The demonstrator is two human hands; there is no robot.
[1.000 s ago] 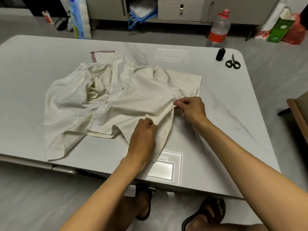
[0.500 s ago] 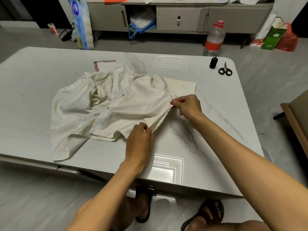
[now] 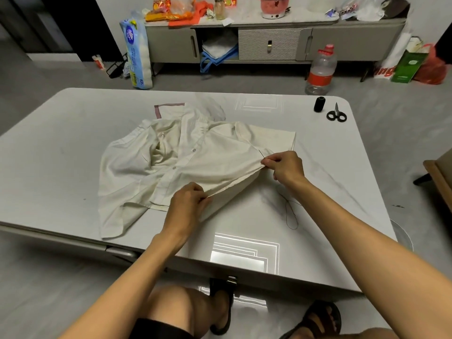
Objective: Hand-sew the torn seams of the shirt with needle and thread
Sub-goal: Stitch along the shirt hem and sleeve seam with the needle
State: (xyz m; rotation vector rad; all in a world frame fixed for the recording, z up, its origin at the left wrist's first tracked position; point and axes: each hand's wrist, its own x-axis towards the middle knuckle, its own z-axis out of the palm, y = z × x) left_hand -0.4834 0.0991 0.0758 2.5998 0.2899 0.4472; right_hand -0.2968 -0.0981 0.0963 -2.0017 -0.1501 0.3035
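**Mia:** Cream shirt (image 3: 195, 162), spread out on the grey table (image 3: 73, 143). What are the hands doing?

**Tom:** The head camera shows the left hand (image 3: 188, 204) pinching the side edge of the shirt, down near the bottom. The right hand (image 3: 285, 167) pinches the same edge higher up, by the sleeve. The needle (image 3: 261, 153) pokes out past its fingertips. The edge is held up off the table, pulled straight between the two hands.

**Mia:** And the thread (image 3: 291, 214)?

**Tom:** It is dark. It hangs from under the right hand and makes a loop on the table.

**Mia:** Which step is this?

**Tom:** I think a stitch is going into the side seam. Next the needle has to be pulled through until the loop is gone. That needs a gentle pull, so the thread does not knot.

**Mia:** What changed from a second ago?

**Tom:** Back then the left hand sat lower on the cloth and the edge drooped. Now the edge is up and straighter. The head has also tipped up, so more of the cupboard (image 3: 269, 42) shows.
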